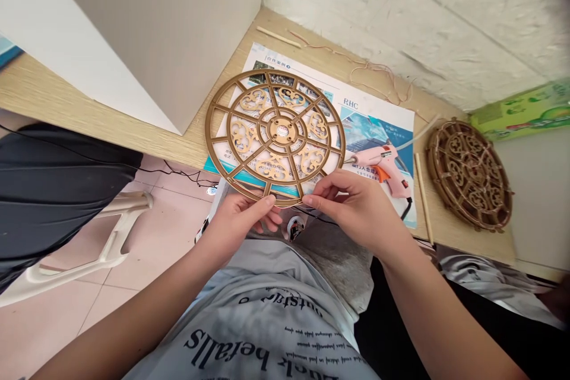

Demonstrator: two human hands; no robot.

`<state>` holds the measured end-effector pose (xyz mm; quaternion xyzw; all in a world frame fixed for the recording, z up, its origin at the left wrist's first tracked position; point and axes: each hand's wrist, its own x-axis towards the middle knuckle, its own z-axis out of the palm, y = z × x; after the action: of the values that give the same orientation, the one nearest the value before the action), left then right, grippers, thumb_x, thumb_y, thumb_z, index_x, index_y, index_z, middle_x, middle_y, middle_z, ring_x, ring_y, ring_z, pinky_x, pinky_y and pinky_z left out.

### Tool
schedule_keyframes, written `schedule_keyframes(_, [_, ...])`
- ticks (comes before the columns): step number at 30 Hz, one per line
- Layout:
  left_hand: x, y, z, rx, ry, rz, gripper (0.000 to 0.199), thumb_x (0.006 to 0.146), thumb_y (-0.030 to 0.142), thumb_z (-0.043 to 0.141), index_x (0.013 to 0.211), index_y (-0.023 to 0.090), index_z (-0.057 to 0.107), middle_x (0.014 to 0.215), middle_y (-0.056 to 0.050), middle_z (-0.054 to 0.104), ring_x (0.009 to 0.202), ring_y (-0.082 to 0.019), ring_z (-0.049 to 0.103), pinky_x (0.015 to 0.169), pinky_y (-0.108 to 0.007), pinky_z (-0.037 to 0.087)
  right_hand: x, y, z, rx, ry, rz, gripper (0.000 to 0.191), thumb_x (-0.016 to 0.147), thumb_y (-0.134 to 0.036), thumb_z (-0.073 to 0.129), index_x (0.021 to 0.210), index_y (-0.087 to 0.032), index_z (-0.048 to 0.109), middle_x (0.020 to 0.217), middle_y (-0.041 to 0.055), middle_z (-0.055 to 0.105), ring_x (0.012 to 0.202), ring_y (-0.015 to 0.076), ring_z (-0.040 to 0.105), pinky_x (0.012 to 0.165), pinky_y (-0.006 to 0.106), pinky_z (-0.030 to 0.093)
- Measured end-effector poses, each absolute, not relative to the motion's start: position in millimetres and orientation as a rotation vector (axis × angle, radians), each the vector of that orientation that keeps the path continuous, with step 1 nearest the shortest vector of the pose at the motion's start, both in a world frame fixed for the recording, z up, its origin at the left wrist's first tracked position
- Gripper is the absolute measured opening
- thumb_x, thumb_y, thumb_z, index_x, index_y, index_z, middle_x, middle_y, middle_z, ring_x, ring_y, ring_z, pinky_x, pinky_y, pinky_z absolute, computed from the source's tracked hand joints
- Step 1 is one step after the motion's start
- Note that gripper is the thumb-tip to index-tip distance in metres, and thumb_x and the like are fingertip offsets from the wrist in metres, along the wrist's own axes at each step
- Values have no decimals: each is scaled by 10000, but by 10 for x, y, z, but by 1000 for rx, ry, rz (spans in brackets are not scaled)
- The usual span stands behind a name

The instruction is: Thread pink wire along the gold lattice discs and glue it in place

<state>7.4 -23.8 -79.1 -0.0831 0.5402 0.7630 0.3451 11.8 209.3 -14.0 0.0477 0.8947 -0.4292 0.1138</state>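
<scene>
A round golden openwork frame point(276, 183) with spokes and scroll ornaments lies over a printed sheet point(383, 104) on the wooden table. At its near edge, my left hand point(243, 217) pinches the rim, thumb on top and fingers partly beneath. My right hand point(351, 202) has thumb and index finger together at the near right rim; a thin strand seems to run along the edge there. A pink glue gun point(380, 160) lies on the sheet just right of the frame, its nozzle close to the rim.
Several brown round frames point(469, 175) are stacked on the right, near a green box point(523, 110). Sticks point(424, 199) and thin copper-coloured strands point(374, 66) lie on the table point(57, 92). A white panel point(178, 29) stands at the left. People sit on both sides.
</scene>
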Motion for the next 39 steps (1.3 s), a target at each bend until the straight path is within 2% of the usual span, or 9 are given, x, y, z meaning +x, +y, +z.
schedule_keyframes(7, [140, -12, -819, -156, 1455, 1905, 416, 872, 549, 821, 986, 150, 815, 844, -76, 795, 691, -136, 731, 600, -175, 509, 106, 2070, -125, 91, 2628, -1322, 225, 876, -372, 858, 793, -194, 747, 796, 22, 675, 664, 134, 580, 561, 271, 466])
schedule_keyframes(14, [146, 88, -823, -216, 1408, 1958, 386, 871, 511, 787, 886, 126, 787, 792, -89, 781, 637, -141, 723, 563, -181, 494, 86, 2094, -97, 64, 2585, -1291, 227, 887, -376, 844, 801, -194, 739, 755, 21, 664, 653, 139, 566, 570, 277, 454])
schedule_keyframes(25, [128, 232, -692, -354, 1382, 1952, 358, 766, 486, 766, 714, 135, 722, 642, -74, 712, 527, -135, 651, 506, -199, 445, 49, 2089, -64, -23, 2583, -1248, 210, 911, -354, 831, 794, -194, 762, 780, 25, 659, 643, 133, 581, 572, 276, 437])
schedule_keyframes(33, [140, 218, -685, -335, 1375, 1960, 279, 786, 407, 736, 704, 141, 719, 634, -57, 703, 532, -131, 648, 519, -203, 465, 86, 2166, -37, -89, 2542, -1252, 156, 979, -335, 759, 918, -207, 825, 905, 42, 703, 747, 139, 644, 632, 265, 496])
schedule_keyframes(39, [134, 202, -683, -334, 1358, 1957, 253, 783, 382, 731, 704, 142, 724, 641, -62, 707, 538, -134, 648, 526, -208, 471, 89, 2133, -33, 104, 2411, -1410, 114, 919, -303, 787, 939, -192, 772, 824, 25, 716, 709, 153, 630, 626, 273, 508])
